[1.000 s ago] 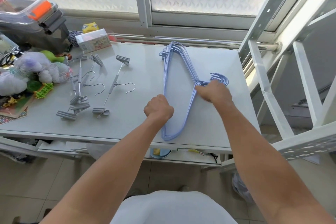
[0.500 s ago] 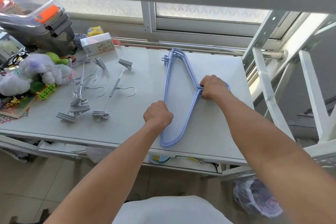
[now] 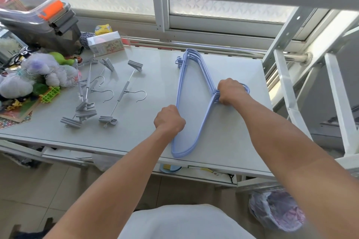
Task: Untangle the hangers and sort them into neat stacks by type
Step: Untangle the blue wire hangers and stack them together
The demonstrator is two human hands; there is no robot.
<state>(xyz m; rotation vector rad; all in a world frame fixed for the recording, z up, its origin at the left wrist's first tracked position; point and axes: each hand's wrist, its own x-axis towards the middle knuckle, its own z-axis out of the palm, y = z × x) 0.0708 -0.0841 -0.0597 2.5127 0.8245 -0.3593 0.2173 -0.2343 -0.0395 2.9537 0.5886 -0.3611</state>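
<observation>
Lying flat on the bench [image 3: 233, 132], the blue hangers [image 3: 179, 83] are being held: left hand [image 3: 169, 117] is clenching their bars, right hand [image 3: 231, 91] is grasping the necks; clip hangers [image 3: 122, 93] are lying apart, leftward

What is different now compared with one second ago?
The right hand slid over the hooks of the blue hangers, covering most of them. The left hand still grips their long side. The clip hangers lie unmoved on the table.
</observation>
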